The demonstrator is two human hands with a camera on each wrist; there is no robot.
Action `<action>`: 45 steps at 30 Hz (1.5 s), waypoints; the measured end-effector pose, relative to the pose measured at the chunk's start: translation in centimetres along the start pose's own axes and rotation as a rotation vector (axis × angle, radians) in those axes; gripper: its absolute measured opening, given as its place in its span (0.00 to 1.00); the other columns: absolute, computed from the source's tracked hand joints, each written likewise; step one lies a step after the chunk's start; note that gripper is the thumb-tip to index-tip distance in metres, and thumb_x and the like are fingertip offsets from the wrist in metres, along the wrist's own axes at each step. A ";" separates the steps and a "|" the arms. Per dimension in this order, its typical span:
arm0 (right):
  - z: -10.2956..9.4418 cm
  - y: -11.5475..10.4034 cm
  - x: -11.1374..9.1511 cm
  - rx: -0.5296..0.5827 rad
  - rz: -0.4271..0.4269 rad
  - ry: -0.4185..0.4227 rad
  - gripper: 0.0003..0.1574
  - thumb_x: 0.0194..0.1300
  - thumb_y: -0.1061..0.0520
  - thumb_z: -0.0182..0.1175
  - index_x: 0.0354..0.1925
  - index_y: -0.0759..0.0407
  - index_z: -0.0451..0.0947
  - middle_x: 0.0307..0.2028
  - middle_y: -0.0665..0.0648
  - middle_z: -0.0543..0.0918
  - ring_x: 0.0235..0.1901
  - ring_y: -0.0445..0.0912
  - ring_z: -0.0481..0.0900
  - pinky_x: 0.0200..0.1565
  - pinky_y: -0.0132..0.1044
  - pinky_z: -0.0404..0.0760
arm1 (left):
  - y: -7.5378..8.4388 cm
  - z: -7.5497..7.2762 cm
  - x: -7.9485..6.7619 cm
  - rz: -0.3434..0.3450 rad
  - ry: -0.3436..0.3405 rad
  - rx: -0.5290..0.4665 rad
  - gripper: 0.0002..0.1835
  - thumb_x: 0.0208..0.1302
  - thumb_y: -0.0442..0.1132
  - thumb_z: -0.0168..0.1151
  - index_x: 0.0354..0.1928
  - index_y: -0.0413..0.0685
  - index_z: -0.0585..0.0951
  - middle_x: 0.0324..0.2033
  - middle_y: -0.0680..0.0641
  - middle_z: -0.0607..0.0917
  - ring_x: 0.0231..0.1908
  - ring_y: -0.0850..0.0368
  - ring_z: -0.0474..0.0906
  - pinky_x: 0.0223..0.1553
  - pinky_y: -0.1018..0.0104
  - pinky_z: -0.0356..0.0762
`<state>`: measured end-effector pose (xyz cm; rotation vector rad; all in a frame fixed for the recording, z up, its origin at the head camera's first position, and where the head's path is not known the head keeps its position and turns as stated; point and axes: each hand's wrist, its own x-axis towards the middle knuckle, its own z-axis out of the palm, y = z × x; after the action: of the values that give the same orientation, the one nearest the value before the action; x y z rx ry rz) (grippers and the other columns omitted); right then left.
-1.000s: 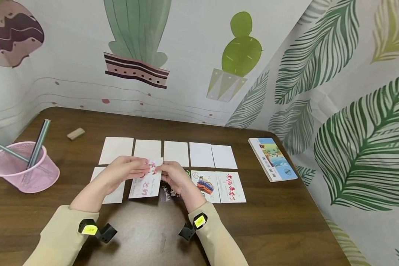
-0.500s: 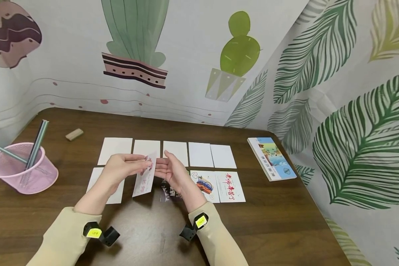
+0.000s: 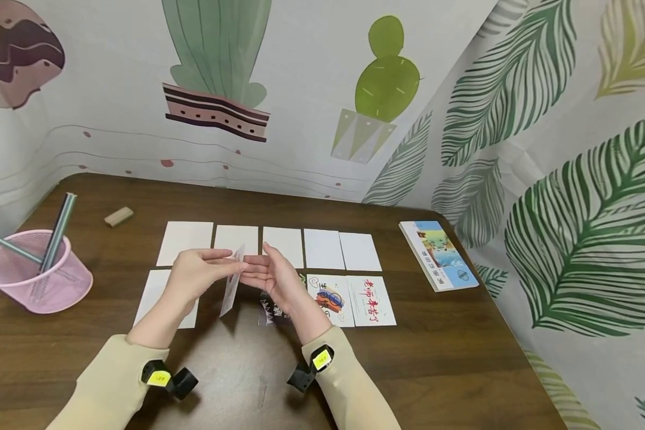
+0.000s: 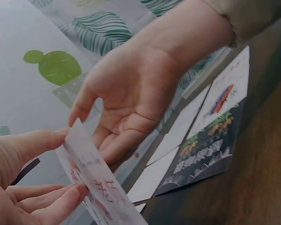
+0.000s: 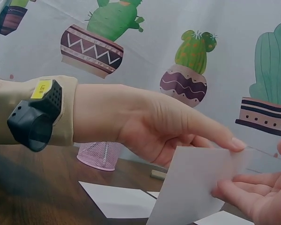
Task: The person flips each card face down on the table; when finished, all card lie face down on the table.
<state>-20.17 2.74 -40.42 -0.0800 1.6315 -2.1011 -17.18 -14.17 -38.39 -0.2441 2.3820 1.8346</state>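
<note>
Step in hand: apparently turning a printed card [image 3: 231, 292], raised nearly edge-on above the counter [image 3: 435, 364]
Left grip [image 3: 196, 272]: clamped on the card
Right grip [image 3: 282, 275]: fingers straight, thumb apart, fingertips at the card's blank face
Next move: seems to call for a light pinch, avoiding creases
Card stock: thin, flat, pink-printed, white-backed
Counter: dark, wood-grained
Pen cup [image 3: 59, 289]: tapered pink mesh

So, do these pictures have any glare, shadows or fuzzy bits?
Head view: a pale sheen on the bare desk between the forearms, and a dark shadow beside the left black wrist device; left wrist view: dim, with the print on the held card looking soft; right wrist view: also dim, the desk darkening at lower left.
</note>
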 end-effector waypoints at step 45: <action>-1.0 2.4 1.1 -0.062 0.129 -0.022 0.25 0.76 0.59 0.42 0.58 0.78 0.72 0.54 0.77 0.77 0.58 0.64 0.76 0.56 0.39 0.80 | -5.0 -3.4 3.3 -0.131 -0.369 -0.086 0.31 0.62 0.27 0.50 0.63 0.11 0.56 0.61 0.23 0.67 0.41 0.65 0.77 0.44 0.75 0.82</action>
<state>-20.69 2.79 -43.20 -0.0177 1.6439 -1.9470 -19.38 -18.86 -42.91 -0.0592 1.9949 1.7481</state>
